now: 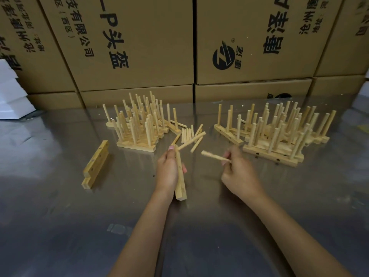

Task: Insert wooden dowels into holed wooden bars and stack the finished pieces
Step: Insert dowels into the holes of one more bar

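Two bare arms are reaching over the shiny tabletop (60, 226). Her left hand (168, 170) is gripping a holed wooden bar (180, 176) standing on end. Just beside it, the right hand (239, 172) is pinching one dowel (214, 156), pointing at the bar. Loose dowels (191, 134) are lying just past both hands. Spare bars (95, 164) are resting to the left. Finished pieces are sitting in a left stack (137, 124) and a right stack (279, 132), with cardboard boxes (139, 47) behind.

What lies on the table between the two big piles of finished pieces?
In the head view, loose dowels lie between the left pile and the right pile.
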Motion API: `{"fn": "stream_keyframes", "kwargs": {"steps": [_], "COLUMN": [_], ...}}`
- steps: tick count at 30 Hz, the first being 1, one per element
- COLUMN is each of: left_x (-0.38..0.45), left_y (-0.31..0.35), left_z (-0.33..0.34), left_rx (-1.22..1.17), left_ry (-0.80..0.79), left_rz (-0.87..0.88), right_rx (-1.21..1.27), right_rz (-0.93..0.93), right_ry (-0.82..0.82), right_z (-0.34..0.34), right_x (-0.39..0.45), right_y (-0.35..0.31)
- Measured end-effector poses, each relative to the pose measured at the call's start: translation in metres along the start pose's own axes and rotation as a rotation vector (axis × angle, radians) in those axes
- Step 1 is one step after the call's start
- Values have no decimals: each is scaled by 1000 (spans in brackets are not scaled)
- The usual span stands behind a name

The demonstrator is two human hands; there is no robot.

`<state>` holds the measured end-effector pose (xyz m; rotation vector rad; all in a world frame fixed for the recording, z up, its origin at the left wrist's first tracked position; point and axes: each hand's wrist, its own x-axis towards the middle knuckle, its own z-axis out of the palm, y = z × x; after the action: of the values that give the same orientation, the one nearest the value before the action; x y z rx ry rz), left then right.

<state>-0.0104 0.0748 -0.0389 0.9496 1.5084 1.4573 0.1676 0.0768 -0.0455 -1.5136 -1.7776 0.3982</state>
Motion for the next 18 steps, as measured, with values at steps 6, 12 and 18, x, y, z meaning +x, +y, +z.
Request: {"fn": "stream_keyframes", "kwargs": {"steps": [6, 12, 18], "left_x": [-2, -4, -3], "left_y": [4, 8, 7], "left_z": [-4, -4, -2], "left_rx": [-39, 8, 25], "left_ry": [-10, -97, -169], "left_rz": [-27, -43, -33], "right_rx": [117, -101, -102], "right_rz": [-327, -386, -374], "right_ry": [-189, -68, -62], "right_z": [6, -1, -3], "right_x": [-38, -37, -33], "right_y": [-37, -37, -34]}}
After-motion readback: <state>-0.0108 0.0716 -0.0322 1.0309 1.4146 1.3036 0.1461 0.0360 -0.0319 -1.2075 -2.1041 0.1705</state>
